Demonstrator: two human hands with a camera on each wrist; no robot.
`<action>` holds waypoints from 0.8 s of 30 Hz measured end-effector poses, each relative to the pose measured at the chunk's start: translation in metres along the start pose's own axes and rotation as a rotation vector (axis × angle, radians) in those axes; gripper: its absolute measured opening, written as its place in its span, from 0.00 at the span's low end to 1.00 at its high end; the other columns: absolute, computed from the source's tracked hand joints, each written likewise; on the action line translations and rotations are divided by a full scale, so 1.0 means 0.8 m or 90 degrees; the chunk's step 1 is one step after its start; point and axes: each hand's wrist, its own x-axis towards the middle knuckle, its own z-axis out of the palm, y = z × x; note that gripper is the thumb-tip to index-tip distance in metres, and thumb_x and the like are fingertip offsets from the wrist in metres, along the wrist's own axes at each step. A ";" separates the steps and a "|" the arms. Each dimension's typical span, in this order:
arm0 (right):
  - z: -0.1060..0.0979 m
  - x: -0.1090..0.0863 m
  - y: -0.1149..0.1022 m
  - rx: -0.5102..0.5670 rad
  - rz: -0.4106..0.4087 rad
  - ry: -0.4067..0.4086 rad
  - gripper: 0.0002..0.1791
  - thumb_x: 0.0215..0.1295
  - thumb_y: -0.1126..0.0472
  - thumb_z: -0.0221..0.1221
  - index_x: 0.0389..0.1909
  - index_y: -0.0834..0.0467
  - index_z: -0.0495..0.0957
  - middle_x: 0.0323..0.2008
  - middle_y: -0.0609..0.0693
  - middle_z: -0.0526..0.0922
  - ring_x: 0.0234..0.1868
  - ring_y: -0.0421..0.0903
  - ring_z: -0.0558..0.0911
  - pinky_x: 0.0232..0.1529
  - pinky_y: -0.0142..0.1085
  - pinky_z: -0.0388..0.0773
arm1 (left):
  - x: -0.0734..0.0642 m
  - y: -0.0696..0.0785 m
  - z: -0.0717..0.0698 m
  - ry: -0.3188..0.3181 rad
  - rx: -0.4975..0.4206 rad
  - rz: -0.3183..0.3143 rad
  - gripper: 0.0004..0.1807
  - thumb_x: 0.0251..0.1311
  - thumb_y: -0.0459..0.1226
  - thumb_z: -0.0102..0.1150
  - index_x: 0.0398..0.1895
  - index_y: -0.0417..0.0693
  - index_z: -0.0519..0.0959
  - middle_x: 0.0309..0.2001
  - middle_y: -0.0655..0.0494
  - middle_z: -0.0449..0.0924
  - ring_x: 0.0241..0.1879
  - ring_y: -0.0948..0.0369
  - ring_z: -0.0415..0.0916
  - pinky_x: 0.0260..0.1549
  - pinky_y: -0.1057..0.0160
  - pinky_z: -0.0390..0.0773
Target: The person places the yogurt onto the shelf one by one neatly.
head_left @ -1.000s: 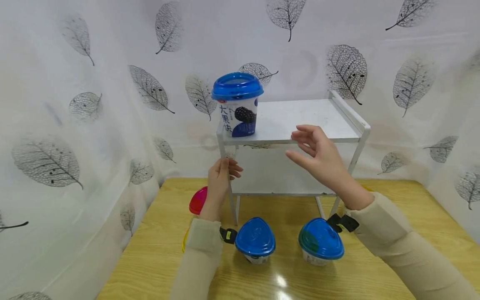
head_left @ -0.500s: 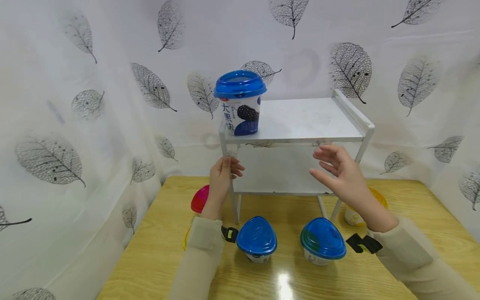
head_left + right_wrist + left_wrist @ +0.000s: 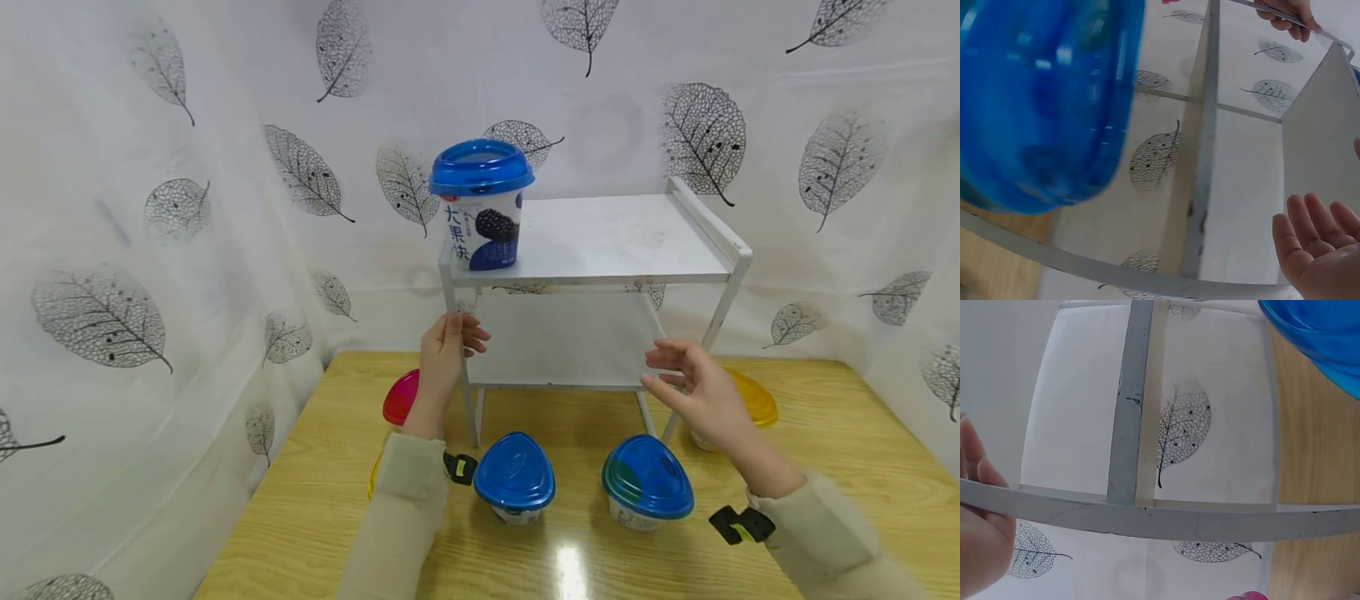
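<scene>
The pale curtain with leaf prints [image 3: 225, 275] is hanging behind the back edge of the tabletop [image 3: 300, 500]; on this tabletop the white rack [image 3: 607, 242] is standing, toward the back edge. The left hand [image 3: 444, 346] is gripping the left front leg of the rack below the top shelf, the thumb lying on one side and the fingers coming round to the other; the right hand [image 3: 701, 392] is hovering beside the right front leg, half open, its fingers gently bent and apart from the thumb, and it is holding nothing.

The blackberry cup [image 3: 483, 208], with its blue lid on, is standing upright at the left front corner of the top shelf, and neither hand is touching it; the left blue-lidded cup [image 3: 514, 475] and the right blue-lidded cup [image 3: 647, 479] are standing on the tabletop in front of the rack; the yellow-lidded cup [image 3: 753, 400] is standing toward the right edge, partly hiding behind the right hand; toward the left edge, the pink lid [image 3: 400, 397] is showing behind the left forearm, and a yellow rim [image 3: 373, 479], mostly covered by the sleeve, is too hidden to identify.

As I am judging it, the work is being only at an early stage: one cup is resting up on the rack, while the others are waiting below on the tabletop; whether all are belonging on the rack, I cannot tell.
</scene>
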 end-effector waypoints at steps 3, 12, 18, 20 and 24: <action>0.004 -0.007 0.011 -0.015 0.021 -0.003 0.24 0.60 0.63 0.56 0.53 0.70 0.62 0.45 0.65 0.74 0.44 0.55 0.74 0.41 0.22 0.70 | -0.001 0.001 0.000 -0.002 0.000 0.002 0.19 0.68 0.35 0.30 0.36 0.27 0.70 0.31 0.33 0.77 0.28 0.43 0.74 0.31 0.51 0.73; 0.011 -0.022 0.034 -0.014 0.031 0.017 0.19 0.60 0.62 0.56 0.48 0.70 0.67 0.43 0.64 0.75 0.39 0.34 0.75 0.37 0.17 0.68 | -0.001 0.004 0.000 -0.001 0.008 0.002 0.20 0.68 0.35 0.30 0.36 0.26 0.70 0.31 0.32 0.76 0.29 0.40 0.73 0.29 0.56 0.73; 0.010 -0.027 0.043 -0.016 0.043 0.023 0.18 0.60 0.61 0.56 0.47 0.68 0.68 0.43 0.63 0.75 0.40 0.30 0.72 0.38 0.16 0.66 | -0.001 0.003 0.000 0.002 0.009 -0.001 0.20 0.68 0.35 0.30 0.35 0.26 0.71 0.31 0.32 0.76 0.29 0.41 0.73 0.29 0.55 0.74; 0.010 -0.030 0.045 -0.014 0.043 0.027 0.18 0.60 0.62 0.56 0.47 0.68 0.69 0.42 0.63 0.75 0.40 0.30 0.72 0.38 0.16 0.67 | -0.001 0.002 0.000 0.002 0.008 0.002 0.19 0.68 0.34 0.30 0.35 0.27 0.71 0.31 0.32 0.76 0.28 0.41 0.73 0.30 0.53 0.74; 0.008 -0.037 0.051 -0.013 0.038 0.038 0.16 0.59 0.64 0.56 0.45 0.69 0.69 0.41 0.63 0.76 0.39 0.29 0.72 0.38 0.16 0.67 | 0.000 0.001 0.000 0.002 0.007 0.005 0.19 0.68 0.34 0.30 0.35 0.26 0.71 0.31 0.32 0.76 0.28 0.40 0.73 0.30 0.50 0.73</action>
